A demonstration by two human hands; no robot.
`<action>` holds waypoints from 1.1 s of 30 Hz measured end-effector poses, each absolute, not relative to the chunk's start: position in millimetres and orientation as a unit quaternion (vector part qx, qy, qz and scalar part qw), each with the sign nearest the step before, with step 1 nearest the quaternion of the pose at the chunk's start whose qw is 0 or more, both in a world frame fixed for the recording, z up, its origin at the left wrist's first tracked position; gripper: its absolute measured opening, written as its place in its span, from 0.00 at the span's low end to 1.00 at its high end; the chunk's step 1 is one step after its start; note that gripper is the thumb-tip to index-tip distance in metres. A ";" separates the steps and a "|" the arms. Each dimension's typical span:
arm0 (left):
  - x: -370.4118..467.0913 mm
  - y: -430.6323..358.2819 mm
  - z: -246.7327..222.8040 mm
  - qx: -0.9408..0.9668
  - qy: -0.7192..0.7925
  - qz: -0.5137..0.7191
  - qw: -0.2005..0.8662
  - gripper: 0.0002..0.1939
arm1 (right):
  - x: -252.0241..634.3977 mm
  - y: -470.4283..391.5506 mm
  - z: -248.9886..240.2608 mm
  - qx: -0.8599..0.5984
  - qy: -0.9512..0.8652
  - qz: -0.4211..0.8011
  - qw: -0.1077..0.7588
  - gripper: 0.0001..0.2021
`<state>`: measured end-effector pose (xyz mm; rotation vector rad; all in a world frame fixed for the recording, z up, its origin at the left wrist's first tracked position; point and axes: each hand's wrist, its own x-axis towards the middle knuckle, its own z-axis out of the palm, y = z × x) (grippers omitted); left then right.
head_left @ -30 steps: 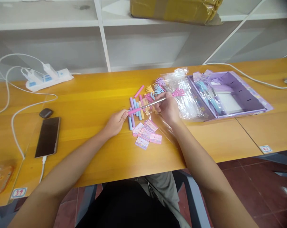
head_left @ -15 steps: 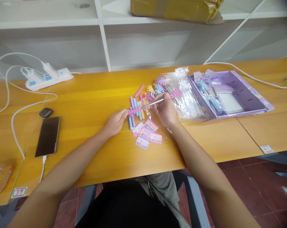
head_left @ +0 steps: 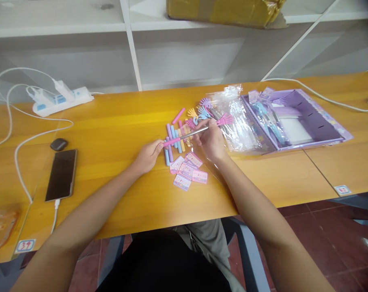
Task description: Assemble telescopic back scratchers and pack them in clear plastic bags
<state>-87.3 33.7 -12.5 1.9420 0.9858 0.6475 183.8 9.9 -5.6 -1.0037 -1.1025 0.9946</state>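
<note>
A back scratcher (head_left: 188, 135) with a pink handle, a metal rod and a pink hand-shaped head stretches between my hands. My left hand (head_left: 149, 155) is closed around the handle's end. My right hand (head_left: 212, 140) pinches the rod close to the pink head. Under the rod lie several pastel handle tubes (head_left: 171, 154) in blue, purple, pink and orange. Small printed cards (head_left: 186, 171) are spread nearer to me. Behind my right hand are more hand-shaped heads (head_left: 204, 108) in purple, blue and yellow, partly hidden.
Clear plastic bags (head_left: 237, 121) lie against an open purple box (head_left: 311, 117) holding bagged back scratchers. On the left are a phone (head_left: 61, 175), a black earbud case (head_left: 59, 144) and a power strip (head_left: 63, 101) with white cables. A taped carton (head_left: 226, 12) sits on the shelf above.
Both hands keep their grip on the back scratcher. My right hand and the pink head have shifted very slightly to the left.
</note>
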 end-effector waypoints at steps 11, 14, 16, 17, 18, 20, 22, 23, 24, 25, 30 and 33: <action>-88.7 34.6 -11.9 0.783 0.392 0.253 0.412 0.28 | 177.0 10.1 -15.5 -0.424 -0.479 0.447 0.625 0.33; -88.8 35.4 -12.6 0.786 0.391 0.251 0.409 0.30 | 172.6 9.8 -20.0 -0.415 -0.476 0.461 0.624 0.32; -88.9 35.7 -13.0 0.786 0.389 0.249 0.410 0.31 | 168.7 9.0 -20.8 -0.402 -0.477 0.469 0.625 0.32; -89.0 35.7 -13.1 0.787 0.388 0.249 0.411 0.31 | 166.8 8.5 -20.7 -0.396 -0.478 0.473 0.625 0.31; -89.0 35.7 -13.2 0.787 0.386 0.250 0.411 0.31 | 164.8 7.8 -20.3 -0.392 -0.480 0.476 0.624 0.31; -89.2 35.6 -13.3 0.786 0.383 0.252 0.414 0.31 | 161.1 6.6 -18.9 -0.388 -0.482 0.479 0.623 0.31; -89.4 35.6 -13.8 0.786 0.382 0.251 0.418 0.31 | 157.8 5.5 -17.0 -0.391 -0.483 0.479 0.620 0.32; -89.5 35.7 -14.3 0.785 0.381 0.251 0.420 0.31 | 156.3 4.9 -16.0 -0.395 -0.484 0.479 0.616 0.32; -89.7 35.8 -14.9 0.784 0.380 0.250 0.422 0.32 | 155.1 4.4 -14.9 -0.400 -0.486 0.478 0.612 0.33; -90.0 36.0 -15.7 0.783 0.380 0.250 0.424 0.32 | 154.0 3.9 -13.9 -0.406 -0.487 0.477 0.608 0.34; -91.4 37.3 -20.5 0.784 0.382 0.250 0.421 0.33 | 151.2 1.7 -13.9 -0.413 -0.496 0.480 0.594 0.34; -92.0 37.7 -21.9 0.784 0.382 0.254 0.419 0.33 | 150.2 1.0 -18.2 -0.412 -0.493 0.484 0.594 0.34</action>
